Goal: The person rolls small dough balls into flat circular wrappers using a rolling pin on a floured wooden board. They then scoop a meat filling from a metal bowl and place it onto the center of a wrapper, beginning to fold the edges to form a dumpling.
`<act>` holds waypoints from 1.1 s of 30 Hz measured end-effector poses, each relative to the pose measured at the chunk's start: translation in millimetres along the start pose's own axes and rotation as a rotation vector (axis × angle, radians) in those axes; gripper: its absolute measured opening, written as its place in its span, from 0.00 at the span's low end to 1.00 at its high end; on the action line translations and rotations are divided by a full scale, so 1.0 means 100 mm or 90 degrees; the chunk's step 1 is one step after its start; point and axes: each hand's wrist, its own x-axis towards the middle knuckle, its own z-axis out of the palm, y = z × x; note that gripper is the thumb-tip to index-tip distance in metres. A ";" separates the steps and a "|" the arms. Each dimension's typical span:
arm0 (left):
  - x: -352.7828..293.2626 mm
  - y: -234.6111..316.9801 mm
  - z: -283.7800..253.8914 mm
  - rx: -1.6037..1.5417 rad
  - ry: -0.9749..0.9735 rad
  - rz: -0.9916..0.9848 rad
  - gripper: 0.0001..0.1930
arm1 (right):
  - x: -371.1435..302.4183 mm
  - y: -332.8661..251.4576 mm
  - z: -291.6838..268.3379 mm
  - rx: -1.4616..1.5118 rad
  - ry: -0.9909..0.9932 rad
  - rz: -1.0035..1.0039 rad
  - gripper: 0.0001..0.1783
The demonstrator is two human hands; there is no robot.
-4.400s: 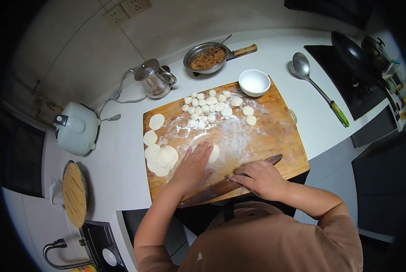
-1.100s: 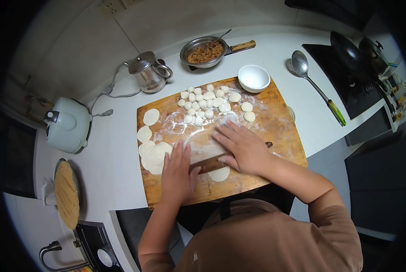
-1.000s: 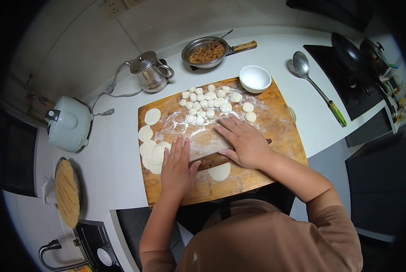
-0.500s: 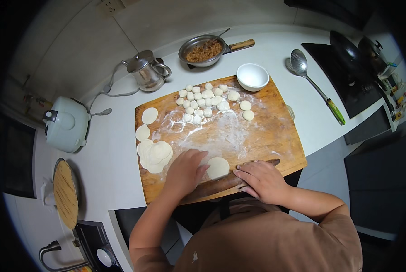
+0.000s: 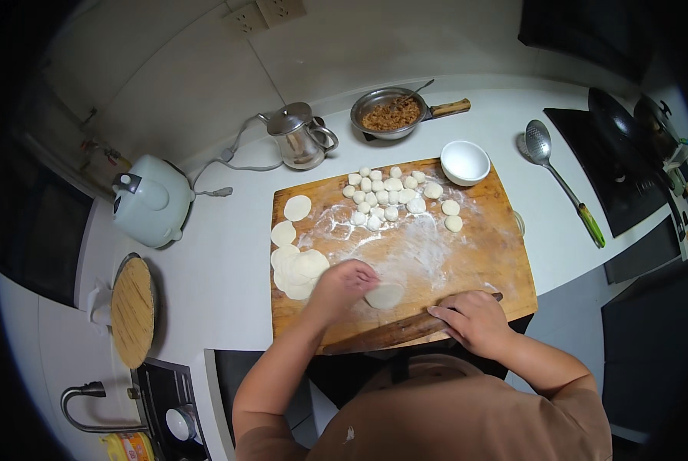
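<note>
My left hand [image 5: 347, 287] pinches the upper left edge of a thin round dough wrapper [image 5: 385, 296] near the front of a floured wooden board [image 5: 482, 257]. Its fingers are closed on that edge. Along the board's near side lies a dark wooden rolling pin [image 5: 394, 332], slanting up to the right. My right hand [image 5: 474, 321] grips the pin's right part, palm down. To the left, several rolled wrappers [image 5: 302, 273] overlap in a pile, with two single ones beyond. Small floured dough pieces [image 5: 382, 192] cluster at the board's far side, two flattened ones [image 5: 451, 217] apart at right.
A white bowl [image 5: 465, 163] stands on the board's far right corner. Behind are a pan of brown filling [image 5: 390, 115] with a spoon and a metal kettle [image 5: 302, 142]. A skimmer [image 5: 555, 173] lies right; a pale green appliance [image 5: 153, 201] and round lid-like tray [image 5: 133, 311] stand left.
The whole view has shifted, moving the scene right and down. My left hand has closed on the wrapper's edge, and the rolling pin now lies apart from the wrapper, nearer me.
</note>
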 end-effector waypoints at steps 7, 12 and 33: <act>0.41 0.12 -0.94 -0.063 0.322 0.043 0.05 | 0.02 0.02 -0.05 -0.018 0.032 0.002 0.27; 0.71 0.16 -1.07 0.171 0.464 0.094 0.10 | 0.07 0.01 -0.08 -0.009 0.049 0.003 0.28; 0.34 0.23 -0.07 0.622 -0.058 0.326 0.12 | -0.03 0.06 -0.04 0.002 0.050 0.022 0.26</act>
